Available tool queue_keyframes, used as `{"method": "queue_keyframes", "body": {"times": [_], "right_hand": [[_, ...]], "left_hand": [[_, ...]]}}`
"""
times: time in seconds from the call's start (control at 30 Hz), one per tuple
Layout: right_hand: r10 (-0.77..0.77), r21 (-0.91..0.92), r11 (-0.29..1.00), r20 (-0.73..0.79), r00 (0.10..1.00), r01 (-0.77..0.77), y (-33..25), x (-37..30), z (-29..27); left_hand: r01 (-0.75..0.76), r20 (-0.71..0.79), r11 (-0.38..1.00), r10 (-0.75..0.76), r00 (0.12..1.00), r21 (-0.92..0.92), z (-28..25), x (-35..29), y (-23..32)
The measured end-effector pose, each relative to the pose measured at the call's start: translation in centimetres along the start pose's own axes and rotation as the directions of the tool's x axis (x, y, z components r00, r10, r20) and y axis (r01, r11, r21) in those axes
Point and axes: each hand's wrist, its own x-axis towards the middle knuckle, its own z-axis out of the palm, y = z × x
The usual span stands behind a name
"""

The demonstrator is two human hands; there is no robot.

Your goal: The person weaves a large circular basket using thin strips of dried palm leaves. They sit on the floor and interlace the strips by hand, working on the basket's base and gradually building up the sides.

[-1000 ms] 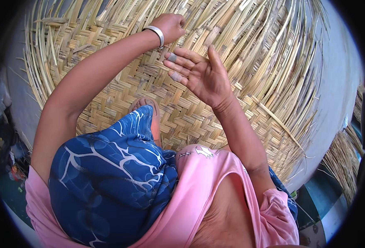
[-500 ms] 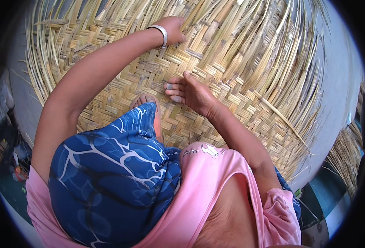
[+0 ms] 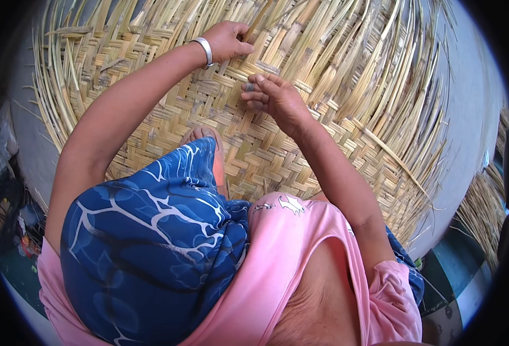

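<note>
A large woven mat of split reed strips (image 3: pixel 254 153) spreads beneath me, with loose unwoven strips fanning out at its far and right edges. At its far part is my left hand (image 3: pixel 226 41), wearing a silver bangle (image 3: pixel 205 52). A thin brownish reed strip (image 3: pixel 260 18) stands up between its thumb and forefinger. Just nearer and to the right, my right hand (image 3: pixel 283 102) hovers low at the border between weave and loose strips. Its fingers are curled and the thumb lies close to the forefinger; whatever is in them is hidden. Greyish wraps show on its fingers.
My bare foot (image 3: pixel 211 144) rests on the mat near its middle, below blue patterned cloth (image 3: pixel 145 230) over my knee. Grey floor (image 3: pixel 467 115) borders the mat. A bundle of dry stalks (image 3: pixel 479 213) lies at the right, and small clutter (image 3: pixel 27 230) at the left.
My left hand has shifted slightly left, a strip now showing between its fingers. My right hand has moved up and away from me, its fingers going from outstretched to curled.
</note>
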Motion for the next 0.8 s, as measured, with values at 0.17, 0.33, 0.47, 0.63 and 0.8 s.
{"method": "queue_keyframes", "body": {"times": [0.17,0.33,0.47,0.63,0.8], "right_hand": [[-0.379,-0.450,0.843,-0.107,0.919,0.295,-4.6,3.6,0.4],[-0.459,-0.585,0.746,-0.104,0.882,0.319,-5.0,4.9,0.2],[-0.515,-0.708,0.596,0.025,0.857,0.379,-5.4,5.4,-0.6],[-0.558,-0.786,0.432,0.152,0.816,0.442,-6.7,6.4,1.0],[-0.530,-0.741,0.561,0.021,0.848,0.369,-6.2,8.4,0.4]], "left_hand": [[0.061,0.192,0.997,-0.051,0.980,-0.048,-0.8,-0.1,1.9],[-0.030,0.301,0.997,0.050,0.952,-0.070,-1.0,0.6,1.0],[0.118,0.258,0.992,-0.102,0.961,-0.049,-0.9,0.8,0.3],[0.017,0.005,0.969,-0.018,1.000,0.246,-1.1,0.0,0.5],[0.105,-0.088,0.895,-0.073,0.993,0.433,-0.3,-0.4,2.1]]}}
